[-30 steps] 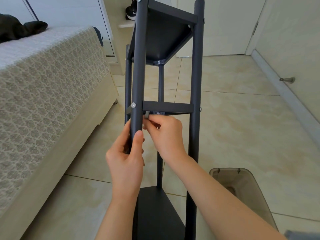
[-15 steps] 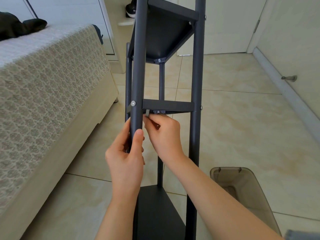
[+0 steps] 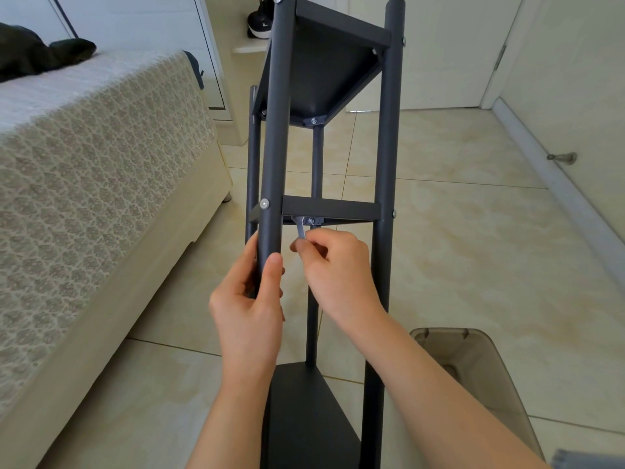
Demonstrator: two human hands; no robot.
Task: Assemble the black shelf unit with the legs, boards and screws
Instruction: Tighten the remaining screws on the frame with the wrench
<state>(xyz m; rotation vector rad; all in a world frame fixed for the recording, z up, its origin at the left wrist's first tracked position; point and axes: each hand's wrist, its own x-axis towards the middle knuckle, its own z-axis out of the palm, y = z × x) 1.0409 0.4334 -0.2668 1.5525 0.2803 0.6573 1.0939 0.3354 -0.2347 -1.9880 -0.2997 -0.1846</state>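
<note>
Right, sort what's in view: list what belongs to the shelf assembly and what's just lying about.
Job: left hand gripping the front leg; right hand pinching the small wrench under the middle board.
Lying about: bed, shoe, plastic bin.

The shelf unit runs off the top and bottom edges. The front leg hides most fingers of the left hand, and the right hand covers the small wrench at its lower end; whether its head grips the nut is too small to tell.
</note>
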